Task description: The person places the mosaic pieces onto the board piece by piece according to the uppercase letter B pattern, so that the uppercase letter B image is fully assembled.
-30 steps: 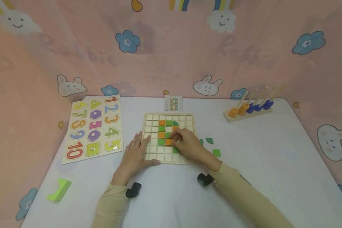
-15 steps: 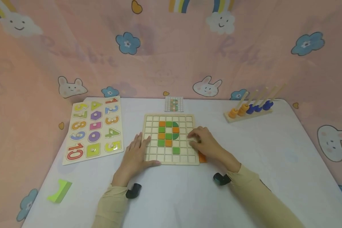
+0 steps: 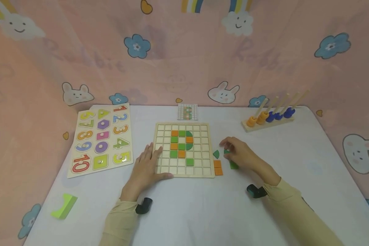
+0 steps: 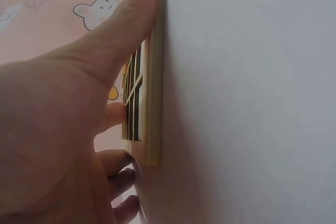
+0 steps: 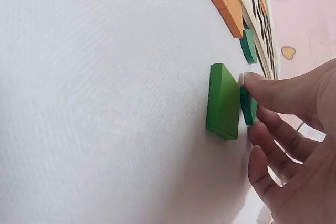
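My left hand (image 3: 144,167) lies spread at the lower left corner of the gridded wooden board (image 3: 204,169), thumb along its front edge (image 4: 153,87) and index finger over its left side. Orange, green and dark green pieces sit in the board's middle, one green square (image 3: 189,162) lower down. Right of the board, my right hand (image 3: 241,153) pinches a dark green quarter piece (image 5: 248,106) between thumb and fingers, low over the table. Beside it lies a light green square (image 5: 223,103). Another quarter piece (image 3: 216,154) and orange squares (image 3: 218,168) lie near the board's right edge.
A pattern card (image 3: 187,112) lies behind the board. At the left are a number puzzle (image 3: 110,160) and a light green block (image 3: 64,206). A bead stacker (image 3: 267,123) stands at the back right, before a patterned cloth.
My right hand has moved off the board to the loose pieces on its right, leaving a dark green quarter piece below the orange square at the right. My left hand has stayed put.
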Motion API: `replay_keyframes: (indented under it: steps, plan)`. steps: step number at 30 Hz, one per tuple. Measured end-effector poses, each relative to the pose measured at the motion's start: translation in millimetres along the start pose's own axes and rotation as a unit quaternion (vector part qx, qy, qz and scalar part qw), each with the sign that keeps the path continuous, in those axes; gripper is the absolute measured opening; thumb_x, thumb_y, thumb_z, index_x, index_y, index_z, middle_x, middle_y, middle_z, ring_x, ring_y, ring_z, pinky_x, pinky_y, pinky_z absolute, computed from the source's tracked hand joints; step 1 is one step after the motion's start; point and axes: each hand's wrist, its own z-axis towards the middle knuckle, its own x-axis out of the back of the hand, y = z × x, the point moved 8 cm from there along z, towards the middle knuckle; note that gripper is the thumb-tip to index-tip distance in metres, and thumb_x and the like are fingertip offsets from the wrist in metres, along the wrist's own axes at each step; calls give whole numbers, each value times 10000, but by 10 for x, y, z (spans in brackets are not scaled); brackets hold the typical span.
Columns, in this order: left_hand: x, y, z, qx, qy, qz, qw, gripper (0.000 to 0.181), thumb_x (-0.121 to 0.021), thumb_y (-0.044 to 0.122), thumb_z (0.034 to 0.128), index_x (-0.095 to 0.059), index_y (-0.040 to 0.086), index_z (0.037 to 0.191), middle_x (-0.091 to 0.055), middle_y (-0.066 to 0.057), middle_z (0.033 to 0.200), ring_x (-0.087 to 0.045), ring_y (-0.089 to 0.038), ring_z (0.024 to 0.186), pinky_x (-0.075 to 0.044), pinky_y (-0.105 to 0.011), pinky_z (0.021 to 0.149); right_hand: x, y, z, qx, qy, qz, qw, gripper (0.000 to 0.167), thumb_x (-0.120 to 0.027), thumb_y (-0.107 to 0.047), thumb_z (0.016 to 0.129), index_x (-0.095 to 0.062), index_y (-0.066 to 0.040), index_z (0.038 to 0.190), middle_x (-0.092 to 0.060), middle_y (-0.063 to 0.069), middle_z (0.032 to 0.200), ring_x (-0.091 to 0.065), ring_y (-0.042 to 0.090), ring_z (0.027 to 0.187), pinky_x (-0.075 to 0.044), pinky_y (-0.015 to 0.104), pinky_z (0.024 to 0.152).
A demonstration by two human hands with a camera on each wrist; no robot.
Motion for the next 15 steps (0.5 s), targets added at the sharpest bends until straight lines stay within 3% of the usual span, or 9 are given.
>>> replay_keyframes:
  steps: [3, 15]
  plan:
    - [5, -1, 3, -7, -8, 11, 10000, 1146, -890, 556, 796, -303, 120, 1679, -99, -216, 1782, -76, -412, 1663, -209, -641, 1308, 18, 1, -5, 9, 124, -12, 9999, 367, -744, 96, 905, -654, -5, 1247, -668, 156, 1098, -608, 284, 1004, -539, 449, 914]
    - [-19, -7, 8, -19, -43, 32, 10000, 1157, -885, 569, 796, -291, 121, 1683, -88, -215, 1783, -68, -407, 1665, -208, -642, 1309, 18, 27, -18, -420, 128, -141, 9989, 305, -785, 49, 898, -717, -25, 1186, -705, 132, 1084, -603, 273, 985, -536, 411, 900]
